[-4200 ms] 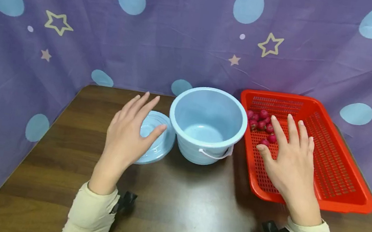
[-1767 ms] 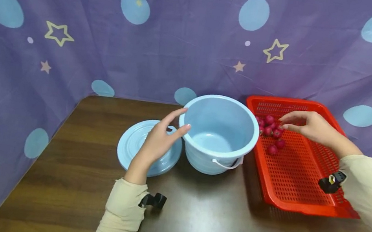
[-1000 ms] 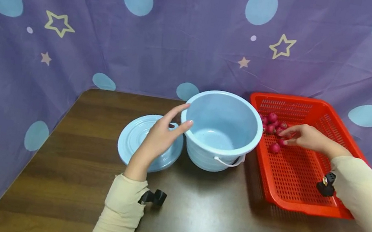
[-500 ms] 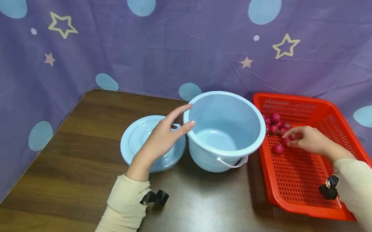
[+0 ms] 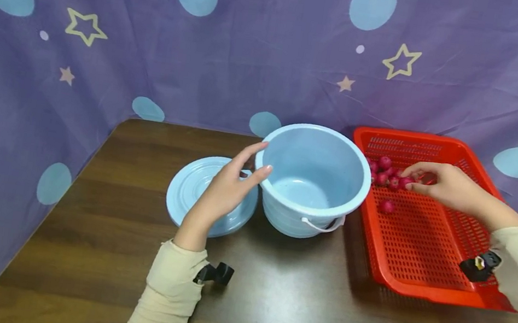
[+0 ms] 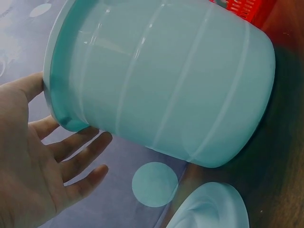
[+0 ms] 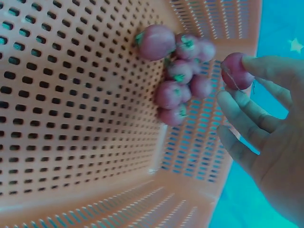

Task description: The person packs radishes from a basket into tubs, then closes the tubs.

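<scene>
A light blue bucket stands upright on the table. My left hand holds its left rim, with the thumb over the edge and the fingers against the outside, several of them fairly straight in the left wrist view. Over the far part of a red basket, my right hand pinches one round red radish between thumb and fingers; a thin root trails from it. A cluster of radishes with green stem stubs lies just below the hand. One loose radish sits nearer on the basket floor.
The bucket's round blue lid lies on the table left of the bucket, partly behind my left forearm. A white handle hangs on the bucket's near side. A purple patterned curtain closes off the back of the wooden table.
From open above lid and basket, my left hand has moved to the bucket rim and my right to the radishes. The right hand now pinches one radish, shifted back from its earlier spot.
</scene>
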Motion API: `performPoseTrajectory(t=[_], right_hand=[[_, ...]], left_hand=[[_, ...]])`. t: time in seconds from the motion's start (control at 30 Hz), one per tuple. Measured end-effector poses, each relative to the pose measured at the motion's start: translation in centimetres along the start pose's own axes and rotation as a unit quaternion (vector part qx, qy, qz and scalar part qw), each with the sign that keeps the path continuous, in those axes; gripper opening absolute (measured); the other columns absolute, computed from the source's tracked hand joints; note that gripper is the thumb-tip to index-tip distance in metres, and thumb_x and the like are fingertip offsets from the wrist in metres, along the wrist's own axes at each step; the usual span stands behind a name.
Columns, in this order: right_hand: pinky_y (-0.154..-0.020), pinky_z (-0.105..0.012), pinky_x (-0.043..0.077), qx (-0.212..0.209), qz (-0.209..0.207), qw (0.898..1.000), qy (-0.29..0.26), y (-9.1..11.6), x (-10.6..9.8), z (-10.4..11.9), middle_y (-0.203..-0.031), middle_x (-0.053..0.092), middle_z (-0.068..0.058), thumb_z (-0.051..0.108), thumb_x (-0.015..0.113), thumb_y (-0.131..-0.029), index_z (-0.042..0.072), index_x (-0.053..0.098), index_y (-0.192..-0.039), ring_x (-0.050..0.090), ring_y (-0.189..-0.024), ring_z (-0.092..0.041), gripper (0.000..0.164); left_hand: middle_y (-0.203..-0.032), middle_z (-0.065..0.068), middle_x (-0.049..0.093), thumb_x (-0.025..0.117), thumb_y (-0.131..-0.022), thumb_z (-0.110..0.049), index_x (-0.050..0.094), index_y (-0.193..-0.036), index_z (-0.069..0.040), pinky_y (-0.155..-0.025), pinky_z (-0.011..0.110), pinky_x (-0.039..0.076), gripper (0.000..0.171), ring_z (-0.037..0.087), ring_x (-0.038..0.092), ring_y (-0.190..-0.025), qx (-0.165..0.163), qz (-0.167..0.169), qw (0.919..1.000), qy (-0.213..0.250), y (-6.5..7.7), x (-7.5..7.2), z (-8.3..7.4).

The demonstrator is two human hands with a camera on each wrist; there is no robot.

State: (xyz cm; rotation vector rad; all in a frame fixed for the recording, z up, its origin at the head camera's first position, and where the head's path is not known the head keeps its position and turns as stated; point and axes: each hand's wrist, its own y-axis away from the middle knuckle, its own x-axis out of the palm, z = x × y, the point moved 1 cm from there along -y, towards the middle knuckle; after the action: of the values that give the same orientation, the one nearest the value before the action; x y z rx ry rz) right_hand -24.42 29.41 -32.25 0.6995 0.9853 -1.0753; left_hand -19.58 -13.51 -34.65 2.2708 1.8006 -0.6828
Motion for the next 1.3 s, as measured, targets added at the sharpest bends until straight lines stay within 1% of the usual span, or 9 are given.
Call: performPoseTrajectory(t=[0.1,0.23,0.33,0.47,0.6,0.83,1.0,1.17,1.3], right_hand=[[-0.062,-0.026,0.042,-0.010,-0.015,1.000,-0.001,0.4,-0.5,0.9,-0.095,0.067,-0.004,0.012,0.074,-0.088,0.012,0.072,-0.110,0.054,-0.074,-0.016,0.022],[-0.066,-0.017,0.042,-0.034,-0.048,0.998,-0.004,0.8,-1.4,1.9,-0.089,0.067,0.002,0.011,0.076,-0.087,0.015,0.073,-0.107,0.057,-0.077,-0.007,0.021],[-0.069,-0.013,0.041,-0.048,-0.066,0.996,-0.024,1.0,-2.1,2.7,-0.086,0.066,0.002,0.008,0.076,-0.086,0.015,0.073,-0.105,0.058,-0.077,-0.005,0.020],[-0.072,-0.012,0.040,-0.049,-0.075,0.995,-0.045,1.1,-2.9,3.7,-0.088,0.066,0.002,0.009,0.075,-0.088,0.014,0.072,-0.107,0.059,-0.078,-0.005,0.020],[-0.073,-0.012,0.039,-0.054,-0.084,0.994,-0.051,1.2,-3.3,4.9,-0.091,0.066,0.005,0.010,0.076,-0.087,0.017,0.072,-0.109,0.059,-0.081,-0.003,0.023],[-0.077,-0.012,0.039,-0.133,-0.096,0.985,-0.044,1.3,-3.3,8.1,-0.093,0.068,0.008,0.001,0.079,-0.081,0.018,0.072,-0.109,0.061,-0.082,0.000,0.033],[-0.074,-0.014,0.043,-0.177,-0.085,0.979,-0.047,1.7,-2.9,10.6,-0.096,0.067,0.011,0.001,0.081,-0.079,0.023,0.072,-0.111,0.059,-0.083,-0.003,0.040],[-0.071,-0.016,0.046,-0.209,-0.064,0.974,-0.057,1.5,-2.3,12.5,-0.098,0.067,0.013,0.001,0.079,-0.082,0.024,0.070,-0.114,0.059,-0.085,-0.004,0.040],[-0.060,-0.021,0.049,-0.228,-0.033,0.969,-0.089,1.1,-1.5,13.7,-0.093,0.066,0.012,0.002,0.077,-0.085,0.023,0.069,-0.115,0.060,-0.070,-0.006,0.037]], left_hand=[[-0.124,0.000,0.053,0.053,-0.097,-0.058,0.038,-0.150,-0.039,-0.099,0.040,0.040,0.059,0.015,0.050,-0.114,-0.002,0.002,1.0000,0.000,0.0,-0.1,-0.1],[-0.133,-0.002,0.052,0.053,-0.097,-0.057,0.038,-0.150,-0.039,-0.100,0.040,0.041,0.058,0.014,0.050,-0.116,-0.004,0.002,1.0000,-0.001,0.0,0.0,-0.3],[-0.139,-0.004,0.049,0.052,-0.096,-0.059,0.037,-0.150,-0.041,-0.100,0.041,0.041,0.058,0.013,0.049,-0.119,-0.007,0.001,1.0000,-0.003,0.0,0.0,-0.4],[-0.137,-0.004,0.050,0.052,-0.095,-0.061,0.037,-0.149,-0.043,-0.096,0.043,0.043,0.058,0.016,0.050,-0.117,-0.014,0.001,0.9999,-0.003,-0.1,0.0,-0.5],[-0.134,-0.003,0.052,0.053,-0.095,-0.062,0.037,-0.148,-0.045,-0.094,0.045,0.043,0.058,0.017,0.050,-0.115,-0.020,0.003,0.9998,-0.002,-0.1,0.0,-0.4],[-0.135,-0.003,0.052,0.053,-0.096,-0.061,0.037,-0.149,-0.043,-0.097,0.044,0.042,0.058,0.016,0.050,-0.117,-0.014,0.002,0.9999,0.001,-0.2,0.0,-0.3],[-0.136,-0.002,0.051,0.052,-0.096,-0.059,0.037,-0.149,-0.041,-0.099,0.043,0.041,0.058,0.015,0.049,-0.118,-0.007,0.002,1.0000,0.002,-0.2,0.1,-0.3],[-0.137,-0.001,0.051,0.052,-0.097,-0.057,0.038,-0.150,-0.038,-0.103,0.046,0.039,0.058,0.013,0.048,-0.120,0.000,-0.001,1.0000,0.003,-0.2,0.2,-0.2],[-0.135,0.000,0.052,0.053,-0.098,-0.056,0.038,-0.150,-0.037,-0.102,0.044,0.039,0.058,0.013,0.048,-0.120,0.004,0.000,1.0000,0.007,-0.3,0.3,-0.2]])
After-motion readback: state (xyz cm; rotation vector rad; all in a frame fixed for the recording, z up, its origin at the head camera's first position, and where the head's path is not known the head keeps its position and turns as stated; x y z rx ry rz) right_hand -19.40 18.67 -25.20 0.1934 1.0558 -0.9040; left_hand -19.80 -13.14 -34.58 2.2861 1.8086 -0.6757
